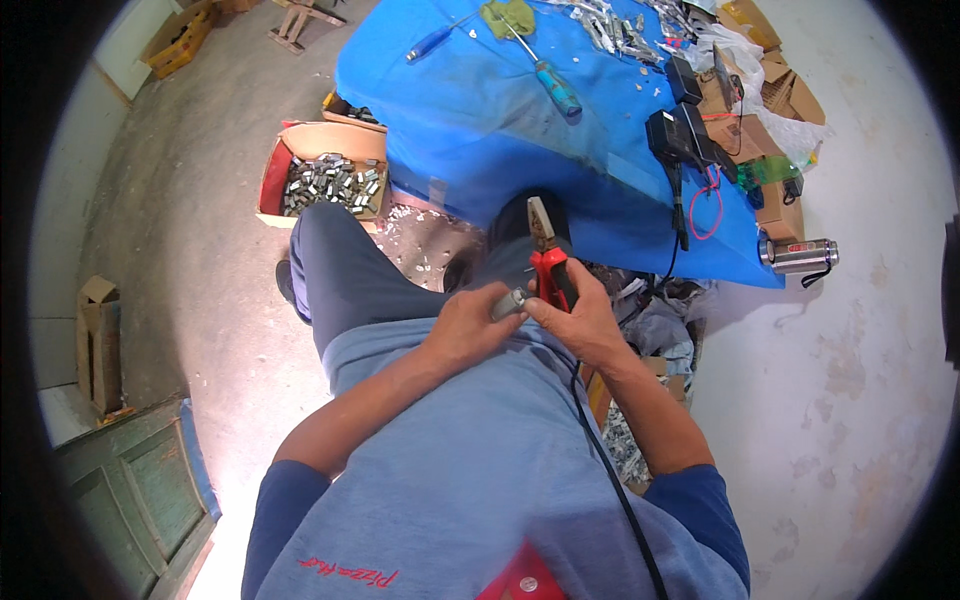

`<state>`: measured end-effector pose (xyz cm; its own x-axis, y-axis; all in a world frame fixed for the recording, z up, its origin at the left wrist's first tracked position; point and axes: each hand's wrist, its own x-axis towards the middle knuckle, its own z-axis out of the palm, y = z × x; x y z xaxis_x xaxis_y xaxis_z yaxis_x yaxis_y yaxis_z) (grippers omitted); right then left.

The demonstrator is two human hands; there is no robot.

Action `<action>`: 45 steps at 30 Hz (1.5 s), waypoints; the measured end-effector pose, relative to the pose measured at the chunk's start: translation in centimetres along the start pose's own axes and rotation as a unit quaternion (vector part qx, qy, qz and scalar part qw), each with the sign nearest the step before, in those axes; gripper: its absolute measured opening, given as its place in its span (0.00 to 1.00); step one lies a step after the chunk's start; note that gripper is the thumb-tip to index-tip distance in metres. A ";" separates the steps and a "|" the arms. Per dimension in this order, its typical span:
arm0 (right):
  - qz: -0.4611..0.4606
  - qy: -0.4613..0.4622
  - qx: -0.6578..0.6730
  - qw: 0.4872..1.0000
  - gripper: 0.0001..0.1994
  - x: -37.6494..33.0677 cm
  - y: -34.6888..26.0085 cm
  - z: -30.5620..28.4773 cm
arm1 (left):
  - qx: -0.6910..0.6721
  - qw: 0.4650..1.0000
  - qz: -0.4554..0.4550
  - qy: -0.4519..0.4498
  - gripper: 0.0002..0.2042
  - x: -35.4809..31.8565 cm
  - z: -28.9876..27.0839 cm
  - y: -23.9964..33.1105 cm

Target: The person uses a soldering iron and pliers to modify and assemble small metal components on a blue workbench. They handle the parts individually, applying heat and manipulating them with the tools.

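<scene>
Over my lap, my left hand [468, 325] is closed on a small grey metal piece [507, 305], held between thumb and fingers. Its exact kind is too small to tell. Beside it, my right hand [592, 318] grips combination pliers [551, 268] with red and black handles. Their metal jaws point up and away from me, apart from the grey piece. The tip of my right thumb is close to the grey piece, perhaps touching it. To the left of my knee stands an open cardboard box [270, 185] holding several small metal parts [333, 183].
A blue cloth-covered table [480, 150] carries a teal screwdriver [557, 88], a blue-handled tool [430, 43], metal strips [610, 28] and black power adapters [672, 137]. A steel flask [805, 257] lies at its right corner. A black cable [610, 470] runs down my front.
</scene>
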<state>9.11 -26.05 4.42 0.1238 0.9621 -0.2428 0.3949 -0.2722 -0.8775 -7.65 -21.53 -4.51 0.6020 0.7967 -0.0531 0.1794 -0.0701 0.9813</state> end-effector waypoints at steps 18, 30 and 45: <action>-0.019 -0.082 -0.065 0.994 0.22 1.0 1.2 -0.1 | 0.007 0.996 -0.050 -0.073 0.13 -0.1 0.2 0.6; 0.059 -0.180 0.077 0.979 0.18 2.2 1.8 -2.0 | -0.117 0.976 -0.059 -0.175 0.14 0.0 0.2 0.7; 0.157 -0.198 0.194 0.948 0.28 -2.4 -0.1 -6.3 | -0.129 0.983 -0.069 -0.108 0.16 0.0 -0.1 0.3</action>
<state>14.54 -28.40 7.71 -0.2019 0.7850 -0.5857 0.0210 -0.5944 -0.8039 -7.68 -21.49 -4.22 0.7423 0.6395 -0.2004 0.0850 0.2068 0.9747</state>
